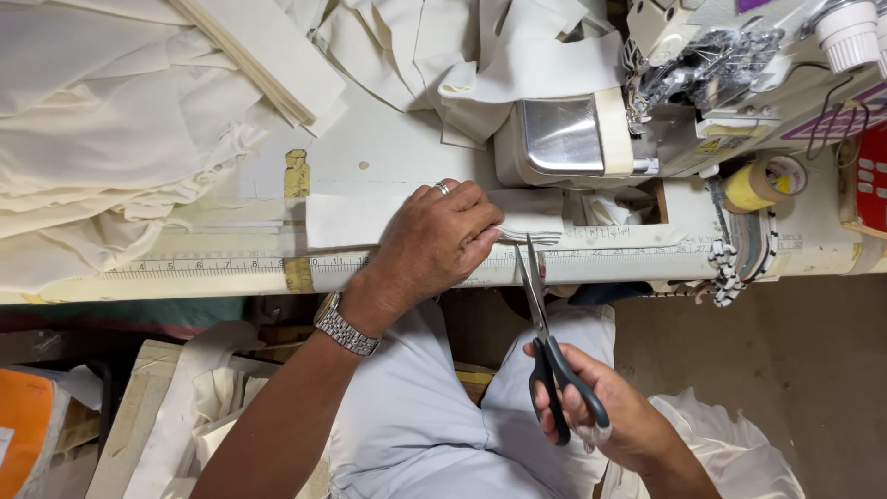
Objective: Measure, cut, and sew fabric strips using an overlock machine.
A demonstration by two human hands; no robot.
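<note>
Left hand (442, 238): laid palm down in the middle of the frame, forearm rising from lower left, wrist bent; a ring on one finger, a metal watch (346, 325) on the wrist.
Left grip: fingers together, pressing a folded cream fabric strip (356, 218) flat on the counter (647, 263); fingertips pinch its folded end (531, 220).
Right hand (591, 402): lower right of centre, below the counter edge, above the lap, wrist coming up from the bottom edge.
Right grip: clamped on the black handles of the scissors (545, 342), thumb and fingers through the loops.
Scissors: blades point up, tips just at the folded end beside the left fingertips; blades look nearly together.
Counter edge: a measuring tape (203, 268) runs along it under the left hand.
Upper right: a sewing machine (591, 139), a roll of tape (762, 182) beside it.
Upper left: heaped cream cloth (111, 129).
</note>
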